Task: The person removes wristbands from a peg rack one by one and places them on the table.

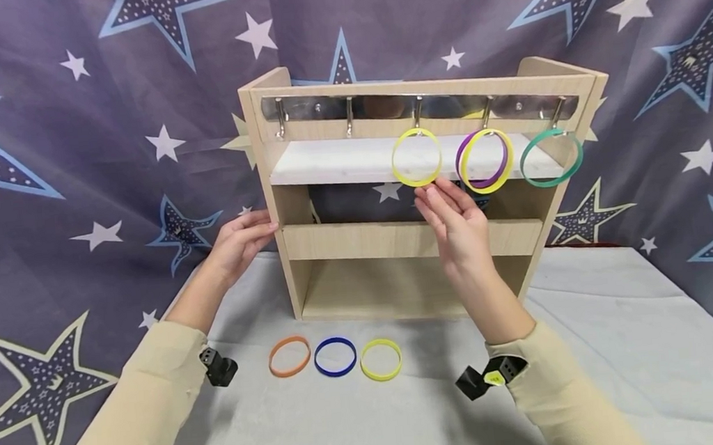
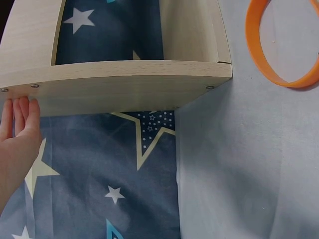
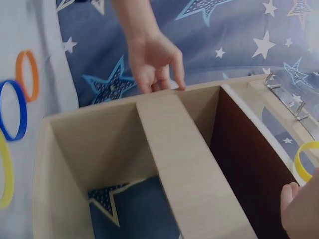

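My left hand [image 1: 242,245] rests its straight fingertips on the left side panel of a light wooden shelf unit [image 1: 358,240]; the left wrist view shows those fingers [image 2: 33,115] against the panel. A yellow wristband [image 1: 419,184] hangs from the middle hook of the metal hook rail [image 1: 379,107]. Just under it is my right hand [image 1: 460,225], fingers loosely extended and fingertips right at the band's lower edge. On the hook to the right hang a purple wristband [image 1: 460,162] and another yellow wristband [image 1: 511,161]. A green wristband [image 1: 524,160] hangs on the rightmost hook.
In front of the unit, an orange wristband [image 1: 271,360], a blue wristband [image 1: 317,364] and a third yellow wristband [image 1: 364,367] lie in a row on the pale tabletop [image 1: 322,428]. The two left hooks hold no bands. A star-patterned curtain [image 1: 101,173] hangs behind.
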{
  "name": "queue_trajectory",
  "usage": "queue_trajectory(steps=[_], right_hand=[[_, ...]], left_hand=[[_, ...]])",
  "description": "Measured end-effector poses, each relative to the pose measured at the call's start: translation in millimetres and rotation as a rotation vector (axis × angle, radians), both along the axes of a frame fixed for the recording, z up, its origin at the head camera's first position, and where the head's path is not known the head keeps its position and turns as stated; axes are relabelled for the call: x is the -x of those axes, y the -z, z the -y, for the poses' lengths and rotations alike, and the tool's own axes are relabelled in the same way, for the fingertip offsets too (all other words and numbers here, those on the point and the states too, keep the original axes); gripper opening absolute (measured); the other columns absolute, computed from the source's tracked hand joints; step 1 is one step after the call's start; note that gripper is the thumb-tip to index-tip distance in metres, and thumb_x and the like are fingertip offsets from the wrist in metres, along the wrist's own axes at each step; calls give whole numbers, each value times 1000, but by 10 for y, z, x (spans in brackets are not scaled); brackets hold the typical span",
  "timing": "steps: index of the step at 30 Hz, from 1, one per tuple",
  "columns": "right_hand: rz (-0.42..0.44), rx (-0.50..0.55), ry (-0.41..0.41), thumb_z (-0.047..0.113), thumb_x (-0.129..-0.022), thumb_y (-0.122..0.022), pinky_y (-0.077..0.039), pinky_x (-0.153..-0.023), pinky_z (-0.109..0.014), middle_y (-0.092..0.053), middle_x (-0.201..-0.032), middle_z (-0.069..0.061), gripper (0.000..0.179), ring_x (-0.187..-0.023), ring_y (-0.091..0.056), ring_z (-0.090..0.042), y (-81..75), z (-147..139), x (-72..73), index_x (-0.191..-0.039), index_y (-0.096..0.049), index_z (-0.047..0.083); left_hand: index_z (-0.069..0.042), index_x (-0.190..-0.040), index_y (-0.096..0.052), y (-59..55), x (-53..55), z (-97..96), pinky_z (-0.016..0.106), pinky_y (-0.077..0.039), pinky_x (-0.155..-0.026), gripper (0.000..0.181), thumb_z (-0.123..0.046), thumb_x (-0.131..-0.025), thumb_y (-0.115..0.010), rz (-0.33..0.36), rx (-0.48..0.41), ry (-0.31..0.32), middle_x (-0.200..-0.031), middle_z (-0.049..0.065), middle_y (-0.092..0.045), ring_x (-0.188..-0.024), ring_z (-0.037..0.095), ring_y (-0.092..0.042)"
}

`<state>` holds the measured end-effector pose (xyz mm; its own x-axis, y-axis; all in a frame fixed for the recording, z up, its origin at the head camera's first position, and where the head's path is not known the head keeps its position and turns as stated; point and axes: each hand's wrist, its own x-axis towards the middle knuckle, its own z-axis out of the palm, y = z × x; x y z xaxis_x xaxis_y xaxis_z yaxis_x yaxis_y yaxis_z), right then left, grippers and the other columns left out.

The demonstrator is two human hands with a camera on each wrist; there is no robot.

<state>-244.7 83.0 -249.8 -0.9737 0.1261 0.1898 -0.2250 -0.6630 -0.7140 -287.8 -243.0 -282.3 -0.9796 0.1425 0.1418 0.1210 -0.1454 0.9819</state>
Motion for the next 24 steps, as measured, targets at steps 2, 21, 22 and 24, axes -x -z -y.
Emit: queue_trajectory(steps=[2,21,22,24], right_hand=[[49,33,-31,-2,-90,-59,-56,-94,-26,-67,-94,-2,15,-87,-71,-12,-38,6,7,-99,-61,10],[203,99,-184,-3,-88,-62,-60,-84,-25,-69,-88,-6,15,-82,-69,-15,-161,-50,-18,-100,-62,6],[178,42,-166,-2,-88,-62,-60,-84,-25,-69,-87,-5,14,-81,-70,-14,-156,-53,-25,-99,-62,7],[126,-54,-133,-2,-88,-62,-60,-84,-25,-70,-84,-2,14,-79,-70,-13,-142,-60,-35,-98,-62,7]], left_hand=[[15,-142,-26,-3,1,2,8,-50,-89,55,-1,-95,-51,2,-3,3,-110,-4,-55,-96,-2,-63],[14,-145,-24,-13,-6,-5,9,-49,-92,58,-1,-95,-51,17,14,-2,-115,-1,-51,-97,-3,-62],[14,-145,-24,-17,-6,-6,9,-49,-92,58,-1,-95,-51,18,19,-5,-115,-1,-51,-97,-3,-62],[14,-145,-25,-24,-4,-5,10,-49,-93,59,-2,-95,-52,16,24,-8,-115,-1,-51,-97,-3,-62]])
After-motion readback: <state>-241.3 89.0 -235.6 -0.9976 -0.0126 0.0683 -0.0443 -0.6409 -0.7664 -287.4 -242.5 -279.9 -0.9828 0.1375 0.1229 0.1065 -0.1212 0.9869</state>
